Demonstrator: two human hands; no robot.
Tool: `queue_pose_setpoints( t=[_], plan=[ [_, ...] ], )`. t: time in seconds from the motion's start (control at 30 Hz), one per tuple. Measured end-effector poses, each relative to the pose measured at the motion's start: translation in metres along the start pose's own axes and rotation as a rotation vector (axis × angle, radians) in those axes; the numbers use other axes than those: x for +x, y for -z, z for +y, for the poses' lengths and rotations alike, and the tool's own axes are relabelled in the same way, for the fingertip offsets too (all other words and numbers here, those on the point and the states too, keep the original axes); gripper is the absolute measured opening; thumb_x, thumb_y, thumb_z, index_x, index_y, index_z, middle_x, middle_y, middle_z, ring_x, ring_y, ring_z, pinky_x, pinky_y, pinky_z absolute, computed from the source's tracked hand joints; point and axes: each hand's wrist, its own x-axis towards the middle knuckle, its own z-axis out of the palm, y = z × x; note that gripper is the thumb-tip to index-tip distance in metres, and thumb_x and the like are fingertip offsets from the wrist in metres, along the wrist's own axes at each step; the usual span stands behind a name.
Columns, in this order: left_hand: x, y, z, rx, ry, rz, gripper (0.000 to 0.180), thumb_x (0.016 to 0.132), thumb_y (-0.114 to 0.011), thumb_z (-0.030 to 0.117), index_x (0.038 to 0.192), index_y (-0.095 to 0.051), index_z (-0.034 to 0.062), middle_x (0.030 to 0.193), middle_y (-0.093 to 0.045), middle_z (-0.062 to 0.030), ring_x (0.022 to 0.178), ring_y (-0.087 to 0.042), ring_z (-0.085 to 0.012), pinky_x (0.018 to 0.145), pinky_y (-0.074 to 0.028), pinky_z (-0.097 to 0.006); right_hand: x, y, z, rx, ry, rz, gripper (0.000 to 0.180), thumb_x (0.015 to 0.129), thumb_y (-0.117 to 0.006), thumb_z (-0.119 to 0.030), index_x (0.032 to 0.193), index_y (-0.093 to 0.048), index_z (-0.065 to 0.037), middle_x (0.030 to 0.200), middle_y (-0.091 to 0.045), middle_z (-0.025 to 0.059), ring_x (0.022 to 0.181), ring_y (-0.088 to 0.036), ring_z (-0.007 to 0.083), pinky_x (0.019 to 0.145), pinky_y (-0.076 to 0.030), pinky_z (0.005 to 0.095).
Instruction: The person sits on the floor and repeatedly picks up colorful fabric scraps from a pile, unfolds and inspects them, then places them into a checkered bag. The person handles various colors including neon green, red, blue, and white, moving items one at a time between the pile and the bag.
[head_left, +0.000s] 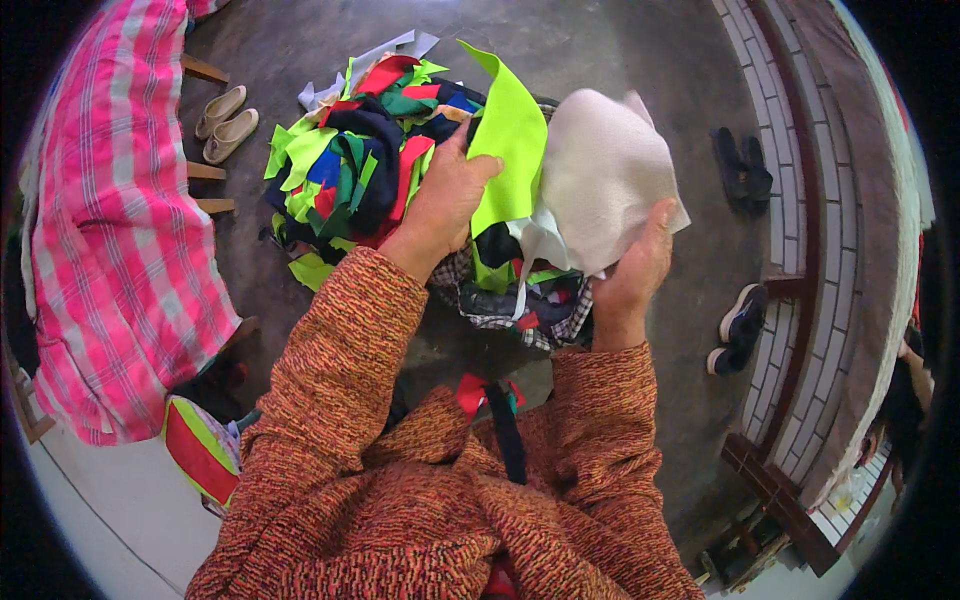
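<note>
My left hand [447, 200] grips a bright lime-green fabric scrap [510, 150], held up over a pile of cloth scraps [360, 165] in green, red, blue and black on the floor. My right hand [637, 270] holds a cream-white piece of cloth [600, 180] from below, beside the green scrap. Under both hands lies a checked cloth [500, 310] with more scraps on it. Both forearms wear a rust-orange knitted sleeve [340, 360].
A pink checked cloth [120, 230] covers a bed at left. Beige shoes [225, 120] lie near it. Dark sandals [742, 165] and dark shoes [738, 330] sit by a tiled step [800, 250] at right. A red-yellow bag [200, 450] is at lower left.
</note>
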Motion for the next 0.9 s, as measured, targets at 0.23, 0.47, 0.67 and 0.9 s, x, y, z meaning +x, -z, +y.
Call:
queue_pose_setpoints(
  t=[0.23,0.47,0.67,0.9],
  plan=[
    [-0.001,0.003,0.012,-0.065,0.002,0.05,0.046,0.079,-0.045,-0.005,0.125,-0.047,0.003,0.109,-0.059,-0.0083,0.095,-0.059,-0.0185,0.081,-0.049,-0.029,0.019,0.017,0.012,-0.502,0.398,-0.022,0.038,0.09,-0.055,-0.028,0.116,-0.053,0.001,0.108,-0.059,0.011,0.098,-0.057,0.0184,0.086,-0.045,0.0314],
    [-0.004,-0.003,-0.005,0.22,-0.128,-0.162,0.058,0.08,-0.046,-0.003,0.137,-0.036,0.0081,0.122,-0.052,-0.0084,0.107,-0.053,-0.0176,0.09,-0.043,-0.028,-0.002,-0.009,0.015,-0.233,0.078,-0.458,0.074,0.079,-0.066,-0.03,0.136,-0.03,0.0,0.136,-0.036,0.0184,0.125,-0.037,0.0292,0.103,-0.03,0.0366],
    [-0.016,-0.018,-0.016,0.537,-0.301,-0.421,0.076,0.073,-0.066,0.006,0.139,-0.029,0.0055,0.131,-0.044,-0.0085,0.117,-0.044,-0.0168,0.099,-0.035,-0.029,-0.001,-0.012,0.027,-0.109,0.068,-0.447,0.071,0.077,-0.069,-0.021,0.134,-0.033,0.001,0.128,-0.045,0.0125,0.118,-0.044,0.0221,0.1,-0.034,0.0329],
    [-0.014,-0.013,-0.014,0.392,-0.098,-0.383,0.064,0.074,-0.071,0.011,0.13,-0.04,-0.0003,0.117,-0.055,-0.0079,0.101,-0.053,-0.0127,0.088,-0.045,-0.027,-0.001,-0.004,0.029,0.032,-0.056,-0.268,0.024,0.093,-0.047,-0.013,0.112,-0.054,0.0,0.102,-0.06,0.0053,0.087,-0.058,0.012,0.078,-0.047,0.0254]
  ],
)
